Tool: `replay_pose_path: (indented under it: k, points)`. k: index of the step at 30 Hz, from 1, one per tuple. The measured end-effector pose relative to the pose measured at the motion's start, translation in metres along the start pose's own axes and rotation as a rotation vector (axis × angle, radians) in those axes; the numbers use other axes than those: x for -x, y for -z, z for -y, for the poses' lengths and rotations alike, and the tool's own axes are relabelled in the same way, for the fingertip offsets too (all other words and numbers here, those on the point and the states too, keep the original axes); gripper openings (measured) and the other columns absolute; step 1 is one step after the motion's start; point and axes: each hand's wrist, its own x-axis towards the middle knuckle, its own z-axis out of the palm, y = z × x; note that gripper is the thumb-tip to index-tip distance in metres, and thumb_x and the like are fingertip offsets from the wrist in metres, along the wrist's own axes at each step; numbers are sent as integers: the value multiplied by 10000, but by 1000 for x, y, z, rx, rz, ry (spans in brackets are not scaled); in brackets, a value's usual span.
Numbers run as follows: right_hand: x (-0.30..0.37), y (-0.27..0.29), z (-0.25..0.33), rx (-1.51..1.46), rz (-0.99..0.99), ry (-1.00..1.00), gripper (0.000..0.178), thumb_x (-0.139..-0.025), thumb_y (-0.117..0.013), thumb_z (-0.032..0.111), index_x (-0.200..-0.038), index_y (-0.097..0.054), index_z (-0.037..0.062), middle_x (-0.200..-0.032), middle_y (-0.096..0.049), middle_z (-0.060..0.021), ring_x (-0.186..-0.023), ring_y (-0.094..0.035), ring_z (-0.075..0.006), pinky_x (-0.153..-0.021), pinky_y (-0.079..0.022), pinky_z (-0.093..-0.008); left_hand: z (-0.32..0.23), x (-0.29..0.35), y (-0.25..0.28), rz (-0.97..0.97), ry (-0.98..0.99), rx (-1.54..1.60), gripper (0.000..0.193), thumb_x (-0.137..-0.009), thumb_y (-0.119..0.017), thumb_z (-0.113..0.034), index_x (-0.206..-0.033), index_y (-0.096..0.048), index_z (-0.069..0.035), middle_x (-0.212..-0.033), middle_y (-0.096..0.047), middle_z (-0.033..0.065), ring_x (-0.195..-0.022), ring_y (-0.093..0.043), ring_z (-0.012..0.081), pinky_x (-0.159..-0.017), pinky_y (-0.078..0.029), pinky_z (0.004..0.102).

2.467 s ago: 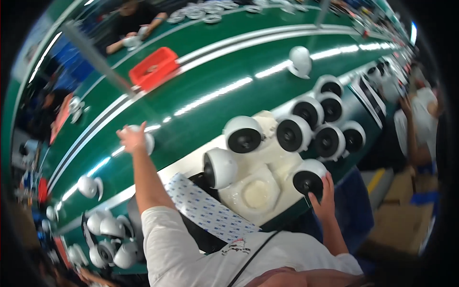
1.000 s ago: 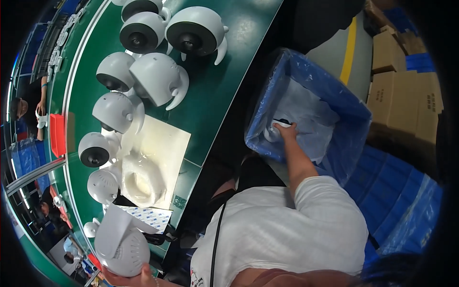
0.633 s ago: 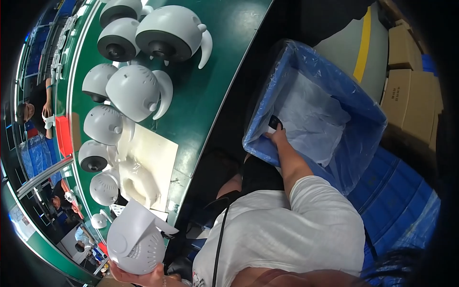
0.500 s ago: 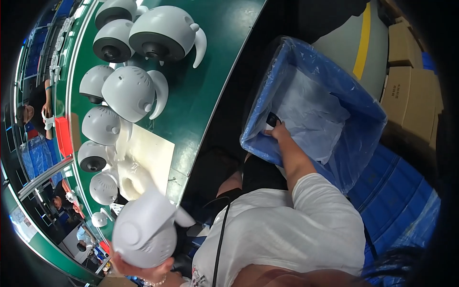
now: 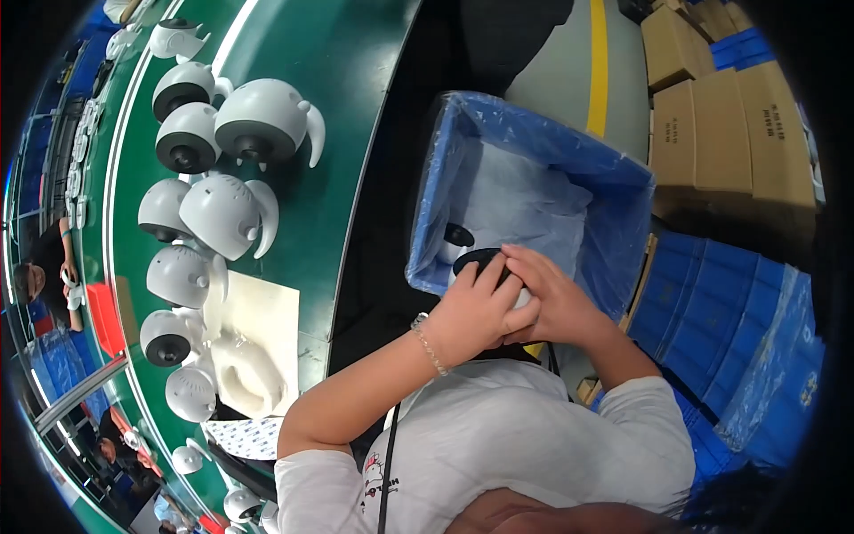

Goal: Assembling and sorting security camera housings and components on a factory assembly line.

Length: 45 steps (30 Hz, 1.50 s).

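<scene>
Over the near edge of a blue plastic-lined bin (image 5: 614, 191), both my hands are wrapped round a white security camera (image 5: 474, 258) with a black face. My left hand (image 5: 480, 311), with a beaded bracelet at its wrist, grips its left side. My right hand (image 5: 556, 298) closes on its right side, with the fingers of both hands meeting. Much of the camera is hidden beneath them. Inside the bin, by its left wall, sits another white unit with a black face (image 5: 458, 236). White sheeting (image 5: 525, 196) covers the bin's bottom.
Several round white cameras (image 5: 222, 214) with curved arms line the green worktable (image 5: 311, 205) at the left. A cream board (image 5: 276, 320) lies there too. Stacked cartons (image 5: 694, 133) and blue crates (image 5: 712, 311) stand at the right. People work beyond the table.
My left hand has swung from the table's near end to the bin, bringing the white camera. My right hand has let go of the black-faced unit in the bin and joined the left.
</scene>
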Motion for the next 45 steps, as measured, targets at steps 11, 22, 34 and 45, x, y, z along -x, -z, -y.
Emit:
replay_pose_path:
  k: [11, 22, 34, 45]
  points:
    - [49, -44, -96, 82, -111, -297, 922, -504, -789, 233, -1278, -326, 38, -1261, -411, -164, -1104, -430, -355, -948, -348, -406, 0, 1, -67, 218, 105, 11, 709, -604, -725, -233, -1234, -409, -164, -1256, -372, 123, -1236, -274, 359, -927, -340, 497]
    - [71, -189, -316, 87, -172, -504, 787, -457, -802, 188, -1132, -424, 46, -1280, -361, -164, -1158, -371, -350, -966, -336, -399, 5, 116, -2, 72, 765, 172, 489, -665, -715, -159, -1095, -508, -51, -1228, -425, 212, -1045, -497, 352, -830, -454, 385]
    - [-47, -80, -190, 129, 23, -264, 369, -680, -623, 89, -1040, -545, 59, -1139, -529, -114, -1045, -503, -301, -882, -410, -384, 15, 137, 120, -529, 1183, -171, 609, -696, -668, -63, -1232, -385, -2, -1269, -418, 139, -1079, -472, 272, -893, -384, 350]
    - [-364, 28, 38, 724, 101, 833, 725, -662, -539, -74, -1311, -324, 165, -1407, -260, -12, -1248, -327, -236, -982, -325, -388, 147, 92, 149, -485, 1325, -543, 707, -622, -721, -351, -1201, -438, -61, -1285, -373, 193, -1177, -382, 312, -928, -374, 385]
